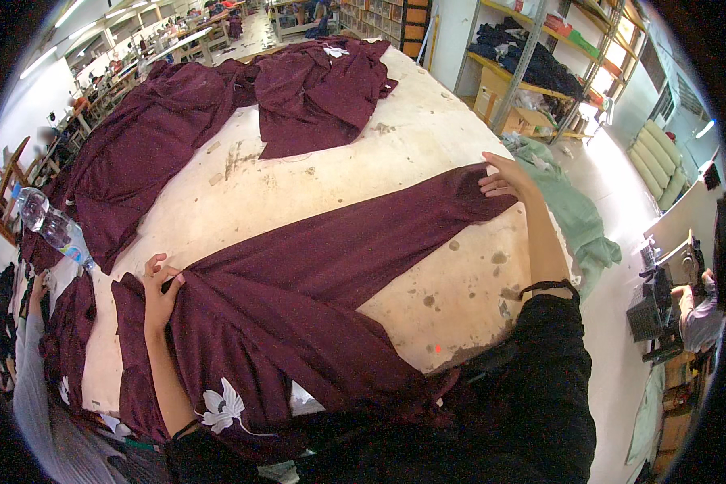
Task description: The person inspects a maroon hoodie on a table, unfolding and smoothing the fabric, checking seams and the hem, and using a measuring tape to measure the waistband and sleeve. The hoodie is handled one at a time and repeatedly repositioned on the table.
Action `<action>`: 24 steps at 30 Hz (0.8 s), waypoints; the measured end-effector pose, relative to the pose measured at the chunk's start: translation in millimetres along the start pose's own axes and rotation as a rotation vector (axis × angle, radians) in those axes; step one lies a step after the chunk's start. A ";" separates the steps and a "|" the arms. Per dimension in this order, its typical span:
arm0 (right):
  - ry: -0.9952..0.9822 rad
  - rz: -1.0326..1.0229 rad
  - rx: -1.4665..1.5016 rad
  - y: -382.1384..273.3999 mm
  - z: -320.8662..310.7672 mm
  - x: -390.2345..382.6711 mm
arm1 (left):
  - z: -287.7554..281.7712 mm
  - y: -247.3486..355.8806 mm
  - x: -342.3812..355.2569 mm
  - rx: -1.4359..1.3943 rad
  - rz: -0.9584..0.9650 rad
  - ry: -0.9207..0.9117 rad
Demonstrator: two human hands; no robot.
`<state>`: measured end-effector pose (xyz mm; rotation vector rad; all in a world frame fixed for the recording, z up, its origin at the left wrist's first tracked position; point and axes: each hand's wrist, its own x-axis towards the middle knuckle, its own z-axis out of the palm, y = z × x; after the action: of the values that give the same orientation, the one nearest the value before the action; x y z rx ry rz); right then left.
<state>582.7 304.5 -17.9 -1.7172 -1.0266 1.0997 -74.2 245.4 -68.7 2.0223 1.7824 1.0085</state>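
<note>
A dark maroon garment (331, 242) with a white flower motif (223, 406) near its lower part lies across the table in front of me. One long panel of it stretches diagonally to the upper right. At that far end, my right hand (504, 179) is closed on the cloth's edge, its index finger extended. My left hand (161, 290) pinches the cloth where folds meet at the left, the other fingers curled above. Between the hands the panel lies fairly flat, while nearer my body the cloth is bunched and drapes over the table edge.
Maroon cloth heaps (157, 121) lie along the table's far and left sides. A clear plastic bottle (52, 226) lies tilted at left, near another person's grey sleeve (36, 347). Pale green cloth (569, 202) hangs off the right edge. Metal shelves (524, 68) stand beyond.
</note>
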 end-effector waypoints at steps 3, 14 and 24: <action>-0.049 -0.123 0.047 15.5 -41.7 -1.8 | 3.4 -8.7 2.4 -0.034 0.036 -0.029; -0.363 -0.281 -0.086 38.6 -35.7 -56.1 | 4.1 -9.8 3.9 0.003 0.059 -0.009; -0.084 -0.596 0.150 -13.6 -11.2 -35.8 | 3.2 -7.7 4.1 -0.003 0.052 -0.012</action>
<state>580.5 273.4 7.0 -1.1380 -1.3564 0.8334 -78.0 251.7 -74.4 2.0791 1.7295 1.0110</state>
